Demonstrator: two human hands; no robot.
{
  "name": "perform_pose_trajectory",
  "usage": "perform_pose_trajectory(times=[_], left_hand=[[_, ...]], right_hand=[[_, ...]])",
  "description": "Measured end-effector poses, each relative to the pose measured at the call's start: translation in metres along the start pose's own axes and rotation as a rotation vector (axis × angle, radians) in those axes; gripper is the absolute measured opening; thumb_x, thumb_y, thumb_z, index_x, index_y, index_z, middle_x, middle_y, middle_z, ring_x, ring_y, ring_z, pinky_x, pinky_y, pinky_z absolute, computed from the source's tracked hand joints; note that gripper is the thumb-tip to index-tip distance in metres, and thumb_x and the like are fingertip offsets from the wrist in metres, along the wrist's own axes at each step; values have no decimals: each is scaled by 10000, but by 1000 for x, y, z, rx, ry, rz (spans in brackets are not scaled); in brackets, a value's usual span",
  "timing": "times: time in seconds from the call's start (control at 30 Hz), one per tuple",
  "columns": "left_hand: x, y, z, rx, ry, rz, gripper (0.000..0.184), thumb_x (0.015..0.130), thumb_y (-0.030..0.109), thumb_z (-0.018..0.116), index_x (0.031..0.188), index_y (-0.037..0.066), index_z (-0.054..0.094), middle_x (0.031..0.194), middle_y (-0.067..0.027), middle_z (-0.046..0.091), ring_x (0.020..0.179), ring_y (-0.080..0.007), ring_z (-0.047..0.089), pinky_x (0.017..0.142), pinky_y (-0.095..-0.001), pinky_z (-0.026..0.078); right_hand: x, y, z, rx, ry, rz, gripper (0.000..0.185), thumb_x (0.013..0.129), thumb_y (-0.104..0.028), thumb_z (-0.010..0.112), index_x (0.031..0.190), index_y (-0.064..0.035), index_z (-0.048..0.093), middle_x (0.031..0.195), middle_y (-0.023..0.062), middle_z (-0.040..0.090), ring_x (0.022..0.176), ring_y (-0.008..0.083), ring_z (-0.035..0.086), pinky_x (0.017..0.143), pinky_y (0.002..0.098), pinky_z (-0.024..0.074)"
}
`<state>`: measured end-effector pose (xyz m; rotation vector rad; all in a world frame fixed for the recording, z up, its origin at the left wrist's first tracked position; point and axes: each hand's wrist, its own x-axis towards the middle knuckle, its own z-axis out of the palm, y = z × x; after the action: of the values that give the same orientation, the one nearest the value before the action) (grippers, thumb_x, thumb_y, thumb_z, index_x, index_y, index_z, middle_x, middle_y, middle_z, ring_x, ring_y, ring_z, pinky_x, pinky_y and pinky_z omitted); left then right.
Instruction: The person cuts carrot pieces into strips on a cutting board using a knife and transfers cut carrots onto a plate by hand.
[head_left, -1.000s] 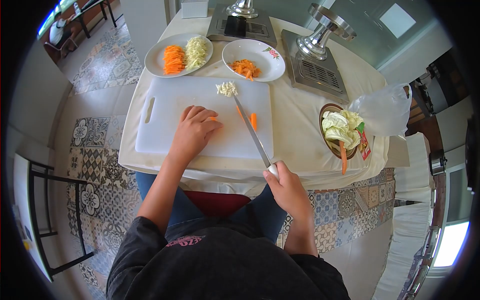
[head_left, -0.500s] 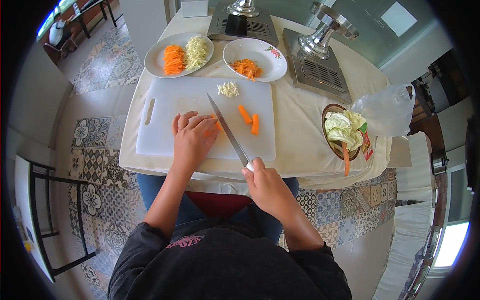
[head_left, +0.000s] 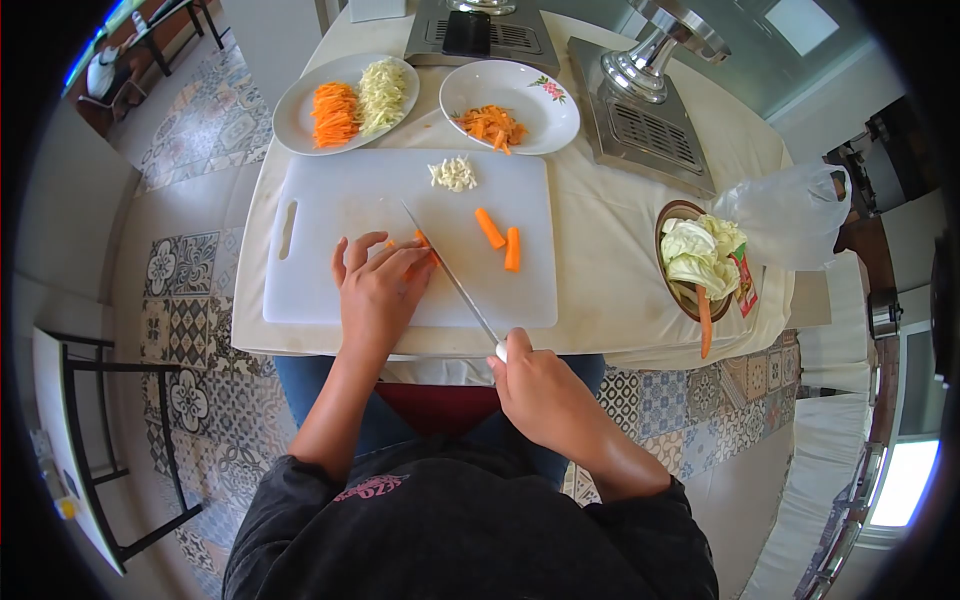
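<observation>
My left hand [head_left: 383, 288] holds a carrot piece [head_left: 422, 241] down on the white cutting board [head_left: 330, 190], with its fingers curled over it and partly hiding it. My right hand [head_left: 540, 390] is wrapped round the white handle of a kitchen knife [head_left: 460, 287]. The blade slants up and left, right beside the left fingertips and against the carrot. Two carrot sticks [head_left: 490, 229] lie to the right of the blade. Behind its tip sits a small heap of chopped white pieces [head_left: 454, 173].
Beyond the board stand an oval plate [head_left: 292, 112] of shredded carrot and cabbage, and a flowered plate [head_left: 545, 110] with orange peelings. At right are a bowl [head_left: 664, 222] with cabbage and a carrot, a plastic bag [head_left: 790, 215] and a metal stove [head_left: 655, 135]. A person [head_left: 105, 75] sits far left.
The knife has come left against the carrot by my left fingertips, its blade now seen more edge-on. My left hand has shifted slightly left and down in view. The view itself has moved a little.
</observation>
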<state>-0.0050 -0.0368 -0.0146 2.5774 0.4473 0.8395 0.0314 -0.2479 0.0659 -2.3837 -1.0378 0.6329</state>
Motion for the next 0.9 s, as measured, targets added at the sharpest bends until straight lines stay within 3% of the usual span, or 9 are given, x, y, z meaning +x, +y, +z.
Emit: perform_pose_trajectory(times=[0.4, 0.7, 0.9], left_hand=[[3, 1, -4, -45, -41, -66, 179, 758, 165, 795, 936, 160, 773, 1057, 41, 742, 1140, -239, 574, 1131, -519, 227], [4, 4, -5, -18, -28, -70, 165, 751, 140, 786, 906, 148, 732, 1005, 43, 733, 1138, -253, 575, 1124, -520, 241], [3, 2, -4, -12, -48, -78, 188, 769, 183, 777, 951, 166, 734, 1018, 47, 729, 1158, -249, 568, 1132, -525, 205]], right_hand=[[31, 1, -8, 111, -113, 83, 270, 1010, -175, 461, 934, 78, 405, 665, 319, 608, 678, 492, 635, 596, 553, 502], [34, -4, 19, -106, -34, 84, 175, 984, -120, 452, 951, 50, 429, 637, 251, 626, 618, 424, 659, 533, 491, 535], [19, -2, 10, -98, 9, 86, 183, 981, -132, 460, 941, 45, 440, 606, 231, 615, 590, 424, 648, 530, 500, 528]])
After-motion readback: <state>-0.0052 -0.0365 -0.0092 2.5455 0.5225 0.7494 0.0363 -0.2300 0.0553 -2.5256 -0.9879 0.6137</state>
